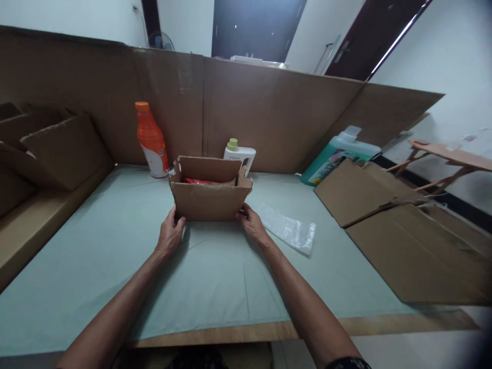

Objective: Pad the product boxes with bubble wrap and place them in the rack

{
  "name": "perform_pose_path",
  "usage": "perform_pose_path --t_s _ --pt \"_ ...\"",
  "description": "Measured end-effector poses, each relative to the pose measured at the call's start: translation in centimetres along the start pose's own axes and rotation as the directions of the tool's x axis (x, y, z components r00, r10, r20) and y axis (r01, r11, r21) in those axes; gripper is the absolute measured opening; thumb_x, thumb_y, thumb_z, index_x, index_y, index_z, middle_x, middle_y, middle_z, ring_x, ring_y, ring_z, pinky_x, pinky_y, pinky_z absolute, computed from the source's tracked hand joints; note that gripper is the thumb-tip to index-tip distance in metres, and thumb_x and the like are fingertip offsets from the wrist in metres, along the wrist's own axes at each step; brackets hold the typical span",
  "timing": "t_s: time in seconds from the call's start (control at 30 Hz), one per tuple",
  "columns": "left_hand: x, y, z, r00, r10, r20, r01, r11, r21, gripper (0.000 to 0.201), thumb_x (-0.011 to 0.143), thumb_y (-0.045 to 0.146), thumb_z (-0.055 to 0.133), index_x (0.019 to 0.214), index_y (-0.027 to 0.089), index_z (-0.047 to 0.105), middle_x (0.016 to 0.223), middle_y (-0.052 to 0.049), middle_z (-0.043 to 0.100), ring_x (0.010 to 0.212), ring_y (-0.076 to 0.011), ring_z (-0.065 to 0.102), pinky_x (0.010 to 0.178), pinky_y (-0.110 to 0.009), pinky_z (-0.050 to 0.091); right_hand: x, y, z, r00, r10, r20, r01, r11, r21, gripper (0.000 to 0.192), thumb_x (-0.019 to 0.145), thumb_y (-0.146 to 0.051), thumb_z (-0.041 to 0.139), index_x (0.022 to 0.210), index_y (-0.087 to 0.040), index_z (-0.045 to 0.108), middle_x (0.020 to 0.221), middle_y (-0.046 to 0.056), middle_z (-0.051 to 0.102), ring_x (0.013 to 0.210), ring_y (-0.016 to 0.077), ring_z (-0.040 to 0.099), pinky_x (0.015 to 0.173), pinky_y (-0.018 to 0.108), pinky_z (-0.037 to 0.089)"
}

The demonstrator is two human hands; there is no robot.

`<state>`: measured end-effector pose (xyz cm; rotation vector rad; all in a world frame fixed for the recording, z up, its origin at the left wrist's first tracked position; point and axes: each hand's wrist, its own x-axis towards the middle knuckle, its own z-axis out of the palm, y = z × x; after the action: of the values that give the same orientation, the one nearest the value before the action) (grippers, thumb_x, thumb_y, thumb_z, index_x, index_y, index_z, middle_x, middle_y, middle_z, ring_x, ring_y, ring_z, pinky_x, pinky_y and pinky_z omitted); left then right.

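A small open cardboard box (209, 200) stands in the middle of the pale green table cover (215, 277), flaps up. Something red (196, 181) shows inside it. My left hand (170, 233) grips the box's lower left corner. My right hand (251, 223) holds its lower right corner. A sheet of bubble wrap (288, 229) lies flat just to the right of my right hand.
An orange bottle (151, 139) and a white bottle with a green cap (239, 154) stand behind the box. A teal jug (338, 155) leans at the back right. Flattened cardboard (403, 230) covers the right side, folded boxes (49, 154) the left. A cardboard wall (269, 107) runs behind.
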<state>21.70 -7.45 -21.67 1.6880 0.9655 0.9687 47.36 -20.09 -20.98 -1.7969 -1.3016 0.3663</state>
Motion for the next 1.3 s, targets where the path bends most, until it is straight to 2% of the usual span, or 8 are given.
perform_pose_path --t_s 0.17,0.33,0.63,0.73,0.83,0.97,1.2,1.3 --pt "-3.7 -1.0 -1.1 0.996 -0.076 0.043 0.078 0.997 -0.03 0.067 0.083 0.031 0.062 0.146 0.019 0.044 0.143 -0.017 0.057 0.132 -0.0291 0.055 0.114 -0.049 0.039 -4.9 2.2 -4.8 0.99 0.011 -0.143 -0.054 0.953 -0.299 0.04 0.083 -0.03 0.063 0.121 -0.02 0.068 0.139 0.014 0.062 0.133 0.0334 0.052 0.111 0.053 0.038" --pt "-11.0 -0.8 -1.2 0.985 -0.175 0.007 0.174 0.977 -0.125 0.066 0.083 0.041 0.064 0.143 0.018 0.047 0.147 -0.018 0.053 0.136 -0.0309 0.052 0.117 -0.052 0.036 -9.2 3.7 -9.2 0.968 0.033 -0.249 -0.159 0.849 -0.504 0.023 0.085 -0.014 0.054 0.099 -0.016 0.073 0.113 0.019 0.073 0.112 0.0361 0.062 0.096 0.055 0.044" --pt "-14.8 3.1 -1.6 0.884 -0.393 0.253 0.456 0.844 -0.282 0.092 0.074 0.053 0.074 0.149 0.014 0.037 0.132 -0.021 0.061 0.12 -0.0335 0.063 0.097 -0.048 0.053 -18.0 -6.1 1.3 0.945 -0.308 0.112 0.327 0.857 -0.398 0.025 0.09 -0.03 0.065 0.114 -0.025 0.069 0.126 0.008 0.071 0.115 0.0256 0.064 0.097 0.041 0.046" --pt "-14.1 2.6 -1.9 0.923 -0.35 0.158 0.367 0.924 -0.103 0.088 0.07 0.046 0.076 0.145 0.012 0.045 0.114 -0.015 0.067 0.107 -0.0289 0.065 0.097 -0.043 0.049 -18.5 -6.6 0.5 0.95 -0.312 0.009 0.3 0.905 -0.303 0.027 0.093 -0.037 0.062 0.116 -0.025 0.069 0.127 0.01 0.07 0.117 0.0265 0.063 0.101 0.045 0.045" --pt "-13.7 1.7 -2.2 0.949 -0.264 0.171 0.271 0.962 -0.021 0.075 0.073 0.04 0.068 0.141 0.013 0.052 0.094 -0.005 0.064 0.083 -0.0193 0.061 0.08 -0.034 0.05 -17.6 -4.8 -2.2 0.988 -0.048 -0.147 0.014 0.975 -0.222 0.038 0.087 -0.044 0.065 0.118 -0.023 0.069 0.128 0.013 0.068 0.12 0.0307 0.061 0.104 0.051 0.044" --pt "-13.7 0.9 -2.3 0.957 -0.19 0.218 0.194 0.981 0.003 0.07 0.075 0.034 0.061 0.142 0.015 0.052 0.084 0.0 0.06 0.068 -0.0141 0.053 0.067 -0.028 0.044 -16.7 -3.6 -3.4 0.995 0.088 -0.048 -0.089 0.996 -0.017 0.024 0.08 -0.043 0.069 0.091 -0.022 0.073 0.118 0.012 0.073 0.112 0.0279 0.066 0.102 0.046 0.049" --pt "-13.1 2.0 -3.2 0.947 -0.088 0.309 0.077 0.996 0.048 0.019 0.068 0.028 0.063 0.082 0.018 0.071 0.089 -0.006 0.069 0.087 -0.024 0.065 0.08 -0.037 0.053 -15.8 -6.6 -2.9 0.995 0.004 -0.1 0.01 0.991 0.135 0.016 0.089 -0.037 0.058 0.083 -0.023 0.061 0.119 0.012 0.073 0.113 0.0249 0.067 0.102 0.044 0.048" --pt "-13.0 4.4 -4.5 0.981 0.07 0.182 -0.085 0.993 0.078 0.013 0.074 0.029 0.062 0.079 0.02 0.069 0.136 -0.012 0.058 0.127 -0.0306 0.053 0.103 -0.045 0.046 -15.8 -8.6 -4.7 0.988 -0.086 -0.13 0.11 0.976 0.186 0.01 0.089 -0.033 0.06 0.086 -0.024 0.061 0.122 0.011 0.072 0.118 0.0254 0.064 0.105 0.045 0.046"
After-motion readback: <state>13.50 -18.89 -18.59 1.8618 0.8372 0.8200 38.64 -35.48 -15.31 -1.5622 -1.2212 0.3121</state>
